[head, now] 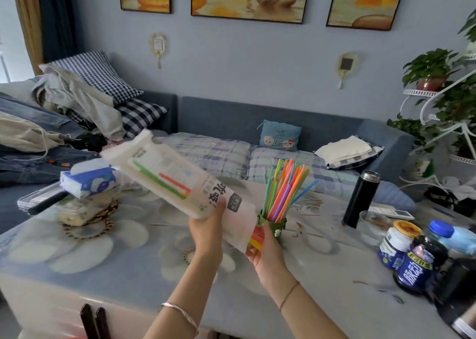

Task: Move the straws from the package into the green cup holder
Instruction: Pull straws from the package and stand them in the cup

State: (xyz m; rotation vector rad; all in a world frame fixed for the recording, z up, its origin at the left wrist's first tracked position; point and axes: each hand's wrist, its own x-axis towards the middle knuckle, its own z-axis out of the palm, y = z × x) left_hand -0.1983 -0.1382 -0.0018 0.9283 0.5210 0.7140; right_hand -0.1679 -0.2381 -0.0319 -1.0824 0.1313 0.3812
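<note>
My left hand grips the long white plastic straw package near its open lower end and holds it tilted, its sealed end up to the left. A few straws, green and orange, show through the film. My right hand is closed on a small bunch of coloured straw ends sticking out of the package mouth. Just behind that hand stands the green cup holder on the table, upright, with several coloured straws fanned out of it.
A tissue pack sits on a stack at the left of the floral-covered table. A black flask, a glass, jars and bottles crowd the right side. A sofa with cushions lies behind the table.
</note>
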